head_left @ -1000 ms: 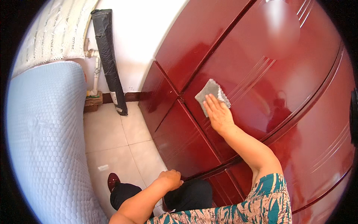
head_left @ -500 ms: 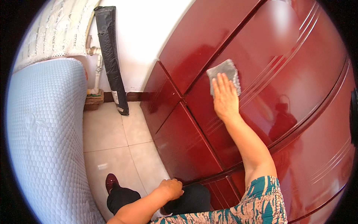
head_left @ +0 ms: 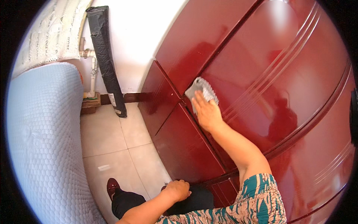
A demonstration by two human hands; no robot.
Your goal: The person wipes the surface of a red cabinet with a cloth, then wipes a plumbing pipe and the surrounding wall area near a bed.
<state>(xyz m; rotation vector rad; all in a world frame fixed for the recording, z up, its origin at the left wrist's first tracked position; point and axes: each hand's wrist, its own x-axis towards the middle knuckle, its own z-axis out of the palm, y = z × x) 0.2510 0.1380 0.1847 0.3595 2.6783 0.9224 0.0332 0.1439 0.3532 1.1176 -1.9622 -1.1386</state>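
Observation:
My right hand (head_left: 207,112) presses a grey cloth (head_left: 194,89) against the glossy dark red cabinet door (head_left: 257,93). Its fingers lie extended over the cloth, close to the gap at the door's left edge. The cloth's ruffled border sticks out beyond the fingers. Lower down, my left hand (head_left: 179,189) is closed, fingers curled, above my dark-trousered leg by the lower cabinet panel (head_left: 190,149). Its palm side is hidden, so whatever it may hold does not show.
On the left is a bed or cushioned seat with a light blue quilted cover (head_left: 44,134). A long black wrapped package (head_left: 104,56) leans on the white wall, beside white pipes (head_left: 93,72). Pale floor tiles (head_left: 102,130) lie between bed and cabinet.
My right hand and the cloth have moved down and left over the door, toward its edge gap. My left hand stays closed near my leg, slightly further right in the picture.

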